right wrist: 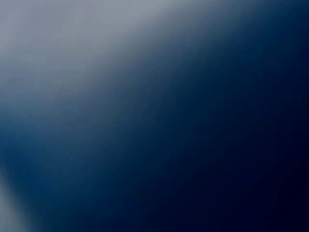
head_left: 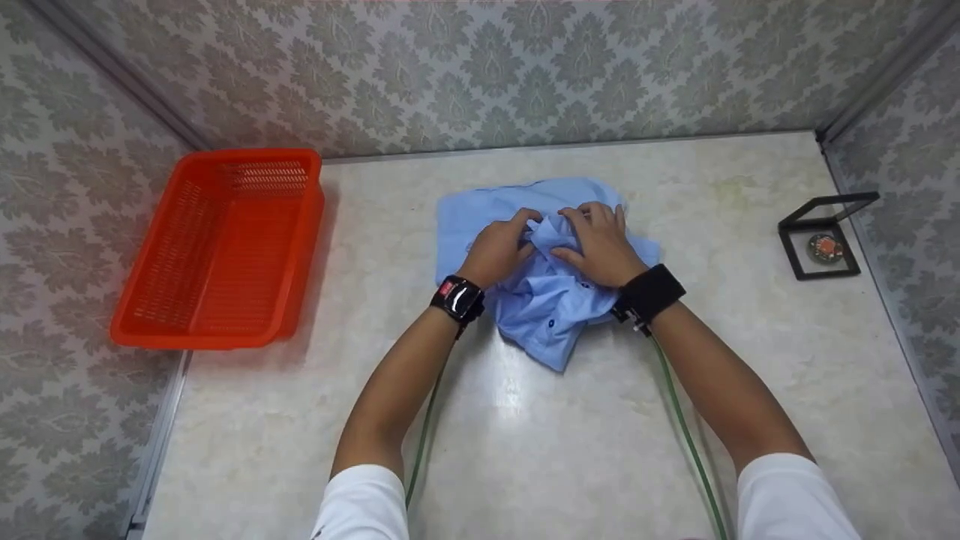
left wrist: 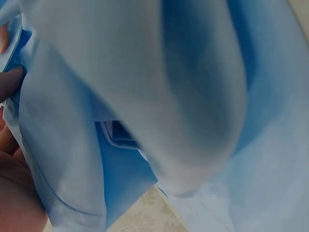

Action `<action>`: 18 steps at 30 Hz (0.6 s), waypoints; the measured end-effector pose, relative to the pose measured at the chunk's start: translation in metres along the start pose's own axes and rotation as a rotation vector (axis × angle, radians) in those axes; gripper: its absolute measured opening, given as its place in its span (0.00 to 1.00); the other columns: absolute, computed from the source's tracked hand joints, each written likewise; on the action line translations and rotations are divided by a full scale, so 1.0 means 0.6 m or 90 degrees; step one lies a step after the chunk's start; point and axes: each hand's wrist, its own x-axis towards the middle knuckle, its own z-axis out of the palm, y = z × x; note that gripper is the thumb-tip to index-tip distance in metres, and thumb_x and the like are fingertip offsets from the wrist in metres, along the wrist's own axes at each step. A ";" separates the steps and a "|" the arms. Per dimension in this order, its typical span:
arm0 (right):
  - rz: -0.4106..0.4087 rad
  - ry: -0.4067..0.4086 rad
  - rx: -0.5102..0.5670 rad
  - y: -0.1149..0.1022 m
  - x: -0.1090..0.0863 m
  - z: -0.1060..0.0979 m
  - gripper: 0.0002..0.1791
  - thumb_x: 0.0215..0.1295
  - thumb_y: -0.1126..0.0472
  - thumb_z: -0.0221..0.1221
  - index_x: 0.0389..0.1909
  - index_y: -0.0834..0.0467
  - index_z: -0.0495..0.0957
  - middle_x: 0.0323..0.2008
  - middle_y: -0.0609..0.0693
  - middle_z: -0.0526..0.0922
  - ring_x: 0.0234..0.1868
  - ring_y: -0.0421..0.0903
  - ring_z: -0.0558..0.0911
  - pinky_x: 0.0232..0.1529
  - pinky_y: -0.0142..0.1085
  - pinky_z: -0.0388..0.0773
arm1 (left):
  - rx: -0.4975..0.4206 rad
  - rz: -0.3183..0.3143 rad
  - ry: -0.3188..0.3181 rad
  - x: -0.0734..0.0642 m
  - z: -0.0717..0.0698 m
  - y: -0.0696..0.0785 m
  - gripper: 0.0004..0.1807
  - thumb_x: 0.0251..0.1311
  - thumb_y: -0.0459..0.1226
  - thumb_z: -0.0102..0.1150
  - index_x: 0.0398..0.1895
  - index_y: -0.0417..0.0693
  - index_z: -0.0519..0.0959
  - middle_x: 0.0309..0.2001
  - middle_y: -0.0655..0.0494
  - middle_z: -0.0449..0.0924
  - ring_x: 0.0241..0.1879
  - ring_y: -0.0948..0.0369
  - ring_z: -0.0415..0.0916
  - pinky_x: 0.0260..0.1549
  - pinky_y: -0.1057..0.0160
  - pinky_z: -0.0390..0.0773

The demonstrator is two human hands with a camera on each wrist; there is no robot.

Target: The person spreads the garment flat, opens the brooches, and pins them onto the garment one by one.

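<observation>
A light blue button-up shirt (head_left: 551,300) lies bunched on the table, its back part spread flatter and a corner with dark buttons pointing toward me. My left hand (head_left: 495,251) grips the raised cloth from the left, thumb and fingers curled in. From the right, my right hand (head_left: 606,251) holds the same bunch between its thumb and bent fingers. Folds of the shirt (left wrist: 193,96) fill most of the left wrist view, with part of the left hand (left wrist: 17,186) at its left edge. Blurred dark blue cloth (right wrist: 120,135) covers the right wrist view.
An orange-red plastic basket (head_left: 300,247) stands on the table's left side. At the right edge is a black open frame (head_left: 795,255) with a small round patterned object (head_left: 825,247) in it. Patterned walls (head_left: 495,75) enclose the back and sides. Green cables (head_left: 682,412) trail from both wrists.
</observation>
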 end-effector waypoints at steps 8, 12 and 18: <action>0.048 -0.010 -0.017 -0.006 0.003 0.001 0.30 0.71 0.50 0.61 0.65 0.61 0.67 0.62 0.63 0.70 0.69 0.62 0.64 0.64 0.76 0.40 | -0.049 -0.017 -0.067 -0.006 -0.026 -0.037 0.30 0.65 0.51 0.64 0.67 0.50 0.73 0.55 0.51 0.82 0.55 0.55 0.79 0.56 0.56 0.75; 0.056 0.010 -0.028 -0.006 0.002 0.003 0.28 0.70 0.51 0.62 0.64 0.61 0.67 0.60 0.62 0.70 0.68 0.62 0.65 0.63 0.77 0.41 | -0.066 -0.050 -0.123 -0.012 -0.039 -0.067 0.43 0.61 0.60 0.64 0.74 0.48 0.66 0.68 0.51 0.73 0.68 0.54 0.68 0.67 0.55 0.65; 0.063 0.044 -0.034 -0.002 0.003 0.007 0.26 0.69 0.53 0.64 0.58 0.63 0.68 0.54 0.63 0.69 0.62 0.65 0.67 0.62 0.78 0.41 | -0.081 -0.126 -0.182 -0.031 -0.040 -0.101 0.60 0.52 0.68 0.64 0.82 0.53 0.48 0.70 0.49 0.70 0.70 0.49 0.65 0.67 0.50 0.63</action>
